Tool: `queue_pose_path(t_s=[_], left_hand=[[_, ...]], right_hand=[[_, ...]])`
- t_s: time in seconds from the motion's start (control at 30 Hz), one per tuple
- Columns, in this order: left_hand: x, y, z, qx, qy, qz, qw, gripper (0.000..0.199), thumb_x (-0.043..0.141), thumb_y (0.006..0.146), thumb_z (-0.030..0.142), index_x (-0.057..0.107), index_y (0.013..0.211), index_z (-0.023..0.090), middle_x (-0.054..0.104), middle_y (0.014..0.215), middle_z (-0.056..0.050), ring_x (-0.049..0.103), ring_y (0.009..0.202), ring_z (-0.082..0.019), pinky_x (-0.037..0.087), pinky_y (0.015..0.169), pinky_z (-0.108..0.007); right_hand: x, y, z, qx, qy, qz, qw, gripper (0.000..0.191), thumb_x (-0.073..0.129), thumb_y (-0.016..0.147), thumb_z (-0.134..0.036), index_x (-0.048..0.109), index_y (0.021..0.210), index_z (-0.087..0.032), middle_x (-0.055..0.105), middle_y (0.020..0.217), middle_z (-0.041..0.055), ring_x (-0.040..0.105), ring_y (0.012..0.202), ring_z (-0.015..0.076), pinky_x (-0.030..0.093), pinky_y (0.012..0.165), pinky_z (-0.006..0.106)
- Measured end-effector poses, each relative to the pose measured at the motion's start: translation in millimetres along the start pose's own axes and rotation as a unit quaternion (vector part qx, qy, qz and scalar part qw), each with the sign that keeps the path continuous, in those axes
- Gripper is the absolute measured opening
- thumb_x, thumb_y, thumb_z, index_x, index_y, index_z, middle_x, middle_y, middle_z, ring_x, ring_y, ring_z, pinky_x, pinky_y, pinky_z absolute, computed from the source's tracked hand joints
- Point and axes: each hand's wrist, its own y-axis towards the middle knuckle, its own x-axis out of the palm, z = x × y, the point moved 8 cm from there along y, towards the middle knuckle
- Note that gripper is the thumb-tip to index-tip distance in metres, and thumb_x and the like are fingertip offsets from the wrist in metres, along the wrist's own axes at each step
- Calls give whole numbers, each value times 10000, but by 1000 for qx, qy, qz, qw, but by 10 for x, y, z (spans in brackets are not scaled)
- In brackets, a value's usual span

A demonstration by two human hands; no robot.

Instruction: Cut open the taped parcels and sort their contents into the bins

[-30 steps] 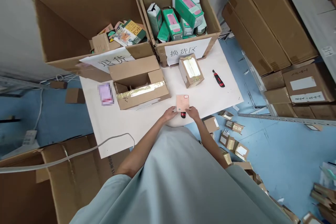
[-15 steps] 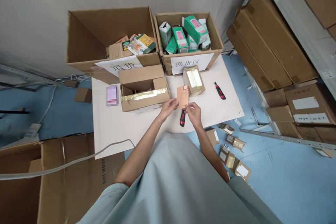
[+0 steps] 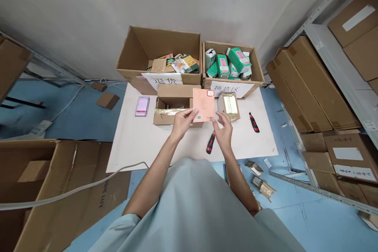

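Note:
A thin pink-orange book (image 3: 203,104) is held up over the table, showing a barcode at its lower left and a red-outlined mark at its upper right. My left hand (image 3: 182,123) pinches its lower left edge between thumb and fingers. By the lower right corner is my right hand (image 3: 223,128), its thumb at the corner and its fingers apart. Below the book, a black-and-red box cutter (image 3: 210,143) lies on the table, partly behind my right hand. An open small carton (image 3: 165,119) stands behind my left hand. A taped small box (image 3: 232,106) sits just right of the book.
At the back of the white table (image 3: 132,145) stand a large carton (image 3: 130,74) containing books and another carton (image 3: 258,61) with green boxes. A second box cutter (image 3: 254,122) lies right; a blurred purple item (image 3: 142,106) lies left. Shelves with cartons (image 3: 298,82) flank the right side.
The book has come up closer to my head and now faces me more squarely. My right fingers have loosened from its corner and spread. The camera view has tilted upward.

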Motion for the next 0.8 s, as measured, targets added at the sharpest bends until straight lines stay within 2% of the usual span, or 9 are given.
queue_pose_path(t_s=[0.1, 0.2, 0.27, 0.33, 0.4, 0.47, 0.53, 0.63, 0.8], left_hand=[[0, -146, 168, 85, 46, 24, 995, 515, 779, 951, 693, 894, 1075, 207, 863, 1112, -66, 809, 1088, -304, 682, 949, -427], [78, -326, 282, 142, 92, -4, 986, 443, 757, 990, 603, 889, 1193, 232, 796, 1436, -91, 760, 1326, -344, 630, 1156, -490], [65, -393, 287, 146, 118, -35, 982, 441, 794, 964, 573, 882, 1230, 232, 741, 1534, -108, 741, 1374, -357, 621, 1188, -509], [-78, -391, 255, 129, 115, -48, 984, 488, 814, 947, 572, 863, 1280, 218, 736, 1537, -132, 739, 1378, -363, 645, 1159, -520], [-380, -338, 241, 118, 96, -8, 988, 583, 835, 928, 593, 821, 1362, 204, 736, 1533, -151, 717, 1409, -364, 658, 1134, -518], [-713, -283, 227, 103, 66, 38, 992, 697, 868, 897, 614, 765, 1444, 194, 734, 1531, -169, 706, 1416, -365, 670, 1101, -507], [-926, -251, 193, 69, 21, 29, 997, 751, 900, 869, 630, 751, 1452, 180, 764, 1471, -186, 750, 1328, -360, 693, 1021, -480], [-1057, -283, 179, 23, -42, -17, 999, 706, 923, 846, 640, 807, 1362, 172, 817, 1346, -179, 803, 1139, -321, 693, 864, -400], [-1158, -371, 278, 22, -54, -22, 998, 616, 966, 797, 596, 862, 1239, 179, 838, 1134, -128, 782, 1031, -272, 645, 778, -332]], right_hand=[[298, -66, -204, -29, 12, -48, 998, 542, 742, 994, -628, 782, 1373, -243, 732, 1526, 139, 690, 1434, 303, 636, 1152, 454], [595, -130, -276, -6, 37, -89, 995, 625, 745, 989, -672, 748, 1458, -259, 759, 1502, 103, 748, 1353, 301, 656, 1125, 427], [687, -124, -283, 4, 52, -87, 995, 622, 715, 990, -721, 776, 1402, -259, 803, 1424, 83, 768, 1308, 302, 656, 1125, 426], [711, -85, -278, 13, 74, -88, 993, 624, 697, 978, -766, 819, 1292, -242, 843, 1319, 81, 789, 1252, 310, 662, 1112, 439], [701, -42, -292, 24, 93, -104, 990, 646, 739, 930, -793, 845, 1226, -229, 860, 1245, 83, 808, 1183, 319, 676, 1082, 460], [689, -30, -337, 38, 104, -131, 985, 657, 793, 893, -783, 855, 1244, -231, 863, 1223, 74, 816, 1145, 318, 690, 1051, 470], [696, -58, -403, 52, 108, -158, 980, 653, 819, 887, -763, 856, 1279, -241, 862, 1220, 62, 818, 1128, 311, 706, 1010, 463], [755, -138, -490, 68, 108, -179, 976, 663, 827, 881, -771, 862, 1284, -247, 865, 1189, 54, 829, 1058, 300, 726, 925, 445], [915, -213, -510, 77, 116, -193, 971, 670, 859, 855, -770, 866, 1283, -255, 872, 1182, 58, 832, 1044, 298, 726, 922, 456]])
